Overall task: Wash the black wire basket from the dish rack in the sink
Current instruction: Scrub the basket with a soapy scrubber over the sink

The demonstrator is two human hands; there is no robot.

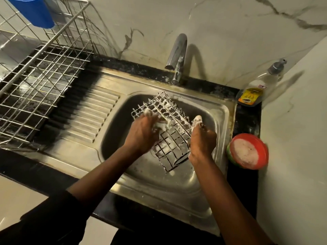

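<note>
Dark sleeve [58,214] at the lower left, nearest the viewer, with both bare forearms reaching forward and converging over the sink [159,184]. Left hand [141,133]: back of the hand up, wrist bent slightly down, fingers curled round a foamy wad [160,124] and pressing it against the wires; sponge or plain suds cannot be told. Right hand [203,140]: knuckles toward the viewer, fingers wrapped round the right edge of the black wire basket [177,145], suds-coated fingertips raised above the rim. Basket: held between both hands within the sink bowl, tilted with its far end higher, far half thick with white lather, near half showing bare dark wire; whether its low corner touches the sink floor cannot be told. Red bowl [249,151]: on the black counter just beside the sink's right edge, filled with pinkish foam. Ribbed drainboard [92,117]: left of the bowl. Dish rack [40,71]: steel wire, on the drainboard's left part. Soap bottle [256,89]: clear, pump top, at the far right corner. Tap [178,55]: chrome, behind the sink, spout arched forward. Blue cup [33,11]: hung on the rack's far upper rail.
</note>
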